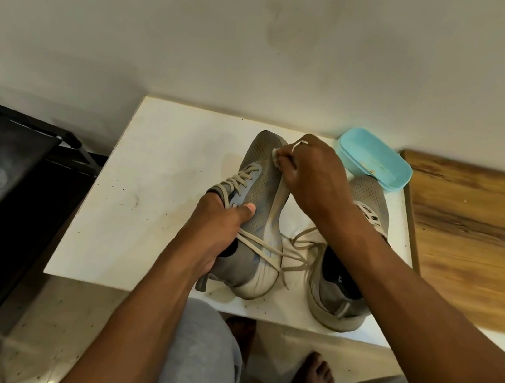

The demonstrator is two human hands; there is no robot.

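White worktop, grey sneaker tipped sideways at its centre. At its seven o'clock, the left hand, fingers gripping the collar. At one o'clock, the right hand, fingers pinching a white wipe against the toe. Hard rubbing might twist the shoe free.

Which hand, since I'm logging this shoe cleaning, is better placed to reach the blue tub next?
Right. The right hand, nearest the blue tub, pinches the white pad; the left hand is busy gripping the tilted shoe.
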